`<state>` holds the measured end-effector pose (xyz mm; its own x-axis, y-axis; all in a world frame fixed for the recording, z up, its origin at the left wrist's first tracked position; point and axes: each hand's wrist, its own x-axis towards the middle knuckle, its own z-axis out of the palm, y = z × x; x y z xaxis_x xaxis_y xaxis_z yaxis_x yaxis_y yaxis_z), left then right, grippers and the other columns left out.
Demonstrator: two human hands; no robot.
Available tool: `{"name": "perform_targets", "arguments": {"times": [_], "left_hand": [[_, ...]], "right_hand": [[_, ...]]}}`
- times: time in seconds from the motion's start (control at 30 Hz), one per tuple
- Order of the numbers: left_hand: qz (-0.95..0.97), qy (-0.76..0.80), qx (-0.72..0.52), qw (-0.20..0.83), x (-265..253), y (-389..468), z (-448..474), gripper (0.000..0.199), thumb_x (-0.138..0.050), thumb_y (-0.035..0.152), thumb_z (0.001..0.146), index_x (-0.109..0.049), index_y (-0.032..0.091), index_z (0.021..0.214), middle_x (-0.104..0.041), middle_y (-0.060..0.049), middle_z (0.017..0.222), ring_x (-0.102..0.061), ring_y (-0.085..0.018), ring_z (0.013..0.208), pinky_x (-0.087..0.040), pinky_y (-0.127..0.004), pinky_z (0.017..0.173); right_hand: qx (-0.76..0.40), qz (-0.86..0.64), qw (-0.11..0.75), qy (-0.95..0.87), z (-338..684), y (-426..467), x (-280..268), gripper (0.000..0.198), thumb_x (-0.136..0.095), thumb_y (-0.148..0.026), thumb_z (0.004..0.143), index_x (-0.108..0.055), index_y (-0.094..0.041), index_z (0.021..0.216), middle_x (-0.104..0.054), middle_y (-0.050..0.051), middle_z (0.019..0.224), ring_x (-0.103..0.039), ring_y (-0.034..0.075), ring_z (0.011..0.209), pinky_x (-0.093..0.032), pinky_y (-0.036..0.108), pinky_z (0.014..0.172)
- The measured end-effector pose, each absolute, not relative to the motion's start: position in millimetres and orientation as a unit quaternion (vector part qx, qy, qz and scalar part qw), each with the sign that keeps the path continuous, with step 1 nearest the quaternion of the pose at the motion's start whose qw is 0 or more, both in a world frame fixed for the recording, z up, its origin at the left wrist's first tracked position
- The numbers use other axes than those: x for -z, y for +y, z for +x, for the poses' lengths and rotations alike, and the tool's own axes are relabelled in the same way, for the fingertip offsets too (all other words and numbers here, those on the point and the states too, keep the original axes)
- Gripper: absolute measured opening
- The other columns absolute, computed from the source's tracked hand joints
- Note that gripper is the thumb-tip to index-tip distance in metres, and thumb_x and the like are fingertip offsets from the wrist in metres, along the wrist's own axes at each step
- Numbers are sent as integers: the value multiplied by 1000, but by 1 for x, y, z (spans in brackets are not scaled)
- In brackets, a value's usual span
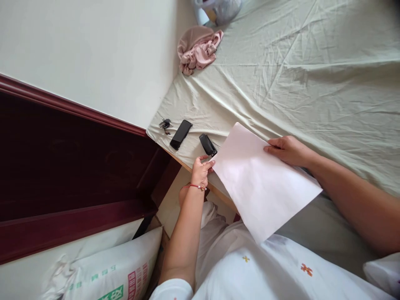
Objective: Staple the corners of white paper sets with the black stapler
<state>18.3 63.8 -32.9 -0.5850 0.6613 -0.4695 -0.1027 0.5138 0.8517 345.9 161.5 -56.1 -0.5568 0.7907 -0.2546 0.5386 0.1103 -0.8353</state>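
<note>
A white sheet of paper, perhaps more than one, is held tilted above the edge of the cloth-covered surface. My left hand pinches its left edge between thumb and fingers, close to a black stapler. The stapler rests on the cloth with one end right by the paper's edge; whether they touch I cannot tell. On the far right edge my right hand grips the sheet, thumb on top and the other fingers hidden beneath.
Left of the stapler lie a black phone and a bunch of keys. A pink cloth is crumpled near the wall, before a clear plastic container. Dark red wooden panelling and a white printed sack stand at the left.
</note>
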Motion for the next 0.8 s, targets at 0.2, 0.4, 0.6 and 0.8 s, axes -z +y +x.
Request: {"name": "perform_targets", "arguments": {"times": [0.2,0.4,0.6,0.8], "left_hand": [[164,798,-454,362,32,68,33,55,-88,7,72,-54,20,114,-62,9,71,-58,-8,55,-45,-18,54],[126,814,-465,326,34,77,38,43,-80,6,85,-51,20,114,-59,10,70,-55,-6,51,-45,-17,51],[122,805,-483,322,39,79,38,40,-77,6,88,-51,20,115,-59,9,70,-57,-7,54,-46,-16,54],[221,781,-515,275,53,64,40,61,-76,8,85,-51,20,139,-64,7,79,-63,-8,61,-47,-16,56]], "right_hand": [[-495,-468,139,-719,344,162,59,46,-56,-66,93,-54,-25,72,-53,1,68,-49,20,69,-39,37,71],[-508,-478,139,-703,344,160,56,42,-56,-61,95,-54,-25,74,-53,0,69,-47,19,67,-38,37,69],[-506,-491,139,-695,342,160,51,42,-57,-58,94,-49,-25,71,-52,0,65,-47,18,67,-38,36,67],[-498,-501,144,-693,342,158,42,41,-58,-54,95,-45,-25,69,-50,0,65,-45,18,66,-37,35,67]]}}
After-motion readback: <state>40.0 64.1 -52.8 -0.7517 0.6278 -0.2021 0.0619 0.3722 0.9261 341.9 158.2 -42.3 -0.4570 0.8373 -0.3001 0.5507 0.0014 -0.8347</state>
